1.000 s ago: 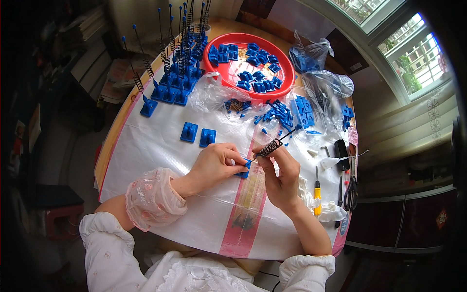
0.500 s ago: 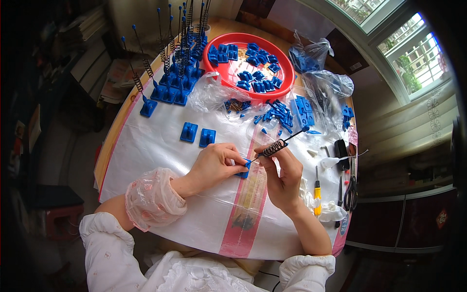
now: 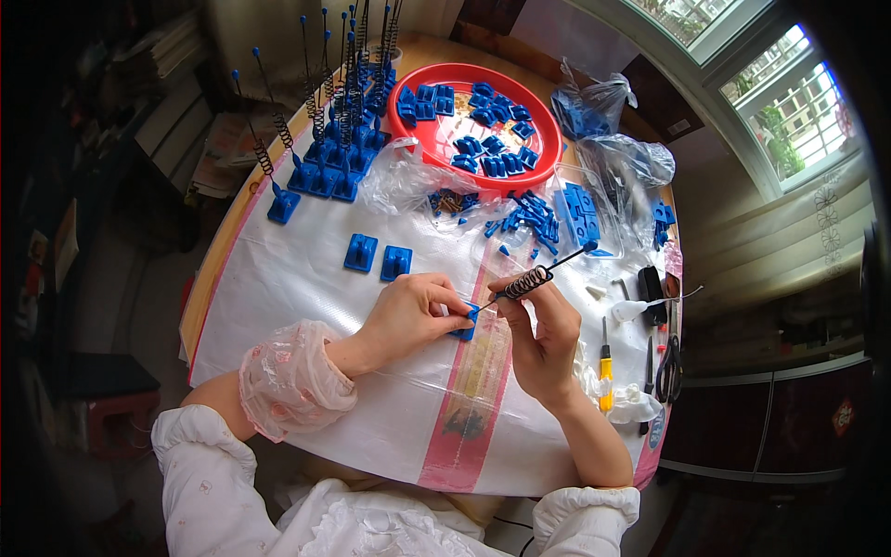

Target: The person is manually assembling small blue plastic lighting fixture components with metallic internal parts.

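My left hand (image 3: 415,316) pinches a small blue plastic base (image 3: 469,325) against the table; the fingers partly cover it. In my right hand (image 3: 541,339) is a black spring rod (image 3: 529,282), a coil around a thin rod with a blue knob at its upper end. The rod slants, its thin lower tip meeting the blue base near my left fingertips; whether it is seated in the base cannot be made out. Two blue bases (image 3: 360,252) with raised middles lie just beyond my left hand.
A red basin (image 3: 557,153) holds several blue parts at the back. Assembled spring rods on blue bases (image 3: 320,176) stand at the far left. Small blue pieces (image 3: 534,221) lie in the middle. At right are a yellow-handled screwdriver (image 3: 606,376), scissors (image 3: 668,369) and plastic bags (image 3: 640,160).
The knob end of the spring rod has shifted slightly to the right, along with my right hand. My left hand stays on the blue base.
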A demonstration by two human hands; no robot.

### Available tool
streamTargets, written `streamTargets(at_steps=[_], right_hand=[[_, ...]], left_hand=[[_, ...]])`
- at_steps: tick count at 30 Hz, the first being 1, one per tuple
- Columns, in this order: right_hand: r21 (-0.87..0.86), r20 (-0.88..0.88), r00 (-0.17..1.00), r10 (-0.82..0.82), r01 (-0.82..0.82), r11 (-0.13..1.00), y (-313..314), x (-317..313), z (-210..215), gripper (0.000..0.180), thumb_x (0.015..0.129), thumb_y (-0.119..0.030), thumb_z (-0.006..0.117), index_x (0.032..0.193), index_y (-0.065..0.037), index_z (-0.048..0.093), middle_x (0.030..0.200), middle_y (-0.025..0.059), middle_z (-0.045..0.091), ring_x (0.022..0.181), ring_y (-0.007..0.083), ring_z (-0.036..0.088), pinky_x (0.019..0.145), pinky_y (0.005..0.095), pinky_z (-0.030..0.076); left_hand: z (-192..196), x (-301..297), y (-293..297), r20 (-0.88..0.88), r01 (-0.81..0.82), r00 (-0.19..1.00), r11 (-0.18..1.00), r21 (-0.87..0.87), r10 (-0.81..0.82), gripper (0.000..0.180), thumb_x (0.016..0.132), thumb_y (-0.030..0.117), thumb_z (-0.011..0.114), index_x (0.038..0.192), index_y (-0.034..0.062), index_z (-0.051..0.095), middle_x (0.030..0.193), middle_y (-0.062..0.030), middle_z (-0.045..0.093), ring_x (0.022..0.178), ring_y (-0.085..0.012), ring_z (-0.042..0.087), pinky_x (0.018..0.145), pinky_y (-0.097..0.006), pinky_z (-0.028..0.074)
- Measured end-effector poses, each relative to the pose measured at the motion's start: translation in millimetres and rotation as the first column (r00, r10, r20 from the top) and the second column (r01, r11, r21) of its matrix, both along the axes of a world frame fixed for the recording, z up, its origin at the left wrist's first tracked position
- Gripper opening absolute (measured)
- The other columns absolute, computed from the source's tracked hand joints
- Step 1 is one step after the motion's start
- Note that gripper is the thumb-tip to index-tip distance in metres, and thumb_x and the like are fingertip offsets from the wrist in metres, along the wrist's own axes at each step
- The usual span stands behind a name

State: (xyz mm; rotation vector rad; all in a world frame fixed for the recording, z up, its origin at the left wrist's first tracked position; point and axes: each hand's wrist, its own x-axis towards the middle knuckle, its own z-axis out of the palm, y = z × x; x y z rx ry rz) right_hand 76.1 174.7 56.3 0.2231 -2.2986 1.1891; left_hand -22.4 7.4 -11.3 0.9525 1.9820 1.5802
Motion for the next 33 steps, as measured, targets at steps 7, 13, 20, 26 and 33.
streamTargets(at_steps=[7,13,20,26,33], right_hand=[[0.000,-0.002,1.000,0.004,-0.004,1.000,-0.5,0.2,-0.4,0.015,0.092,0.010,0.065,0.106,0.004,0.069,0.092,0.0140,0.066,0.080,0.0260,0.069,0.070,0.0317,0.054],[0.017,-0.014,1.000,0.010,-0.010,1.000,-0.2,-0.7,-0.7,0.015,0.092,0.010,0.064,0.105,0.004,0.068,0.091,0.0147,0.066,0.079,0.0270,0.069,0.069,0.0318,0.053],[0.044,-0.003,1.000,0.010,-0.010,0.999,-1.7,-1.2,-0.4,0.014,0.091,0.010,0.065,0.104,0.003,0.068,0.088,0.0141,0.064,0.076,0.0268,0.067,0.067,0.0325,0.052],[0.047,0.002,1.000,0.004,-0.004,0.999,-2.2,-1.9,-5.2,0.014,0.091,0.009,0.066,0.103,0.003,0.068,0.088,0.0133,0.063,0.075,0.0260,0.066,0.067,0.0323,0.051],[0.033,-0.007,1.000,0.002,-0.001,0.999,-1.5,-1.1,-9.6,0.015,0.090,0.009,0.066,0.103,0.003,0.068,0.089,0.0134,0.064,0.075,0.0263,0.067,0.066,0.0325,0.052]], left_hand=[[1.0,0.5,0.0,-0.004,-0.006,1.000,1.000,0.014,0.006,0.013,0.082,0.004,0.083,0.095,0.0045,0.082,0.085,-0.0027,0.070,0.069,-0.0079,0.062,0.062,-0.022,0.049],[-0.2,0.1,0.8,-0.012,-0.003,1.000,1.000,0.017,0.003,0.013,0.082,0.004,0.084,0.095,0.0049,0.082,0.086,-0.0024,0.070,0.069,-0.0077,0.062,0.062,-0.022,0.049],[-0.6,0.6,0.5,-0.004,-0.007,1.000,1.000,0.017,0.007,0.012,0.082,0.004,0.084,0.094,0.0043,0.082,0.087,-0.0025,0.071,0.069,-0.0073,0.062,0.062,-0.022,0.049],[-3.2,0.2,1.2,0.010,-0.023,1.000,0.999,0.036,0.022,0.015,0.079,0.011,0.085,0.094,0.0077,0.083,0.081,-0.0041,0.070,0.065,-0.0140,0.063,0.062,-0.028,0.050],[-4.0,0.2,1.3,0.003,-0.024,1.000,0.999,0.041,0.024,0.016,0.079,0.012,0.085,0.094,0.0073,0.083,0.082,-0.0046,0.071,0.065,-0.0145,0.064,0.062,-0.028,0.050]])
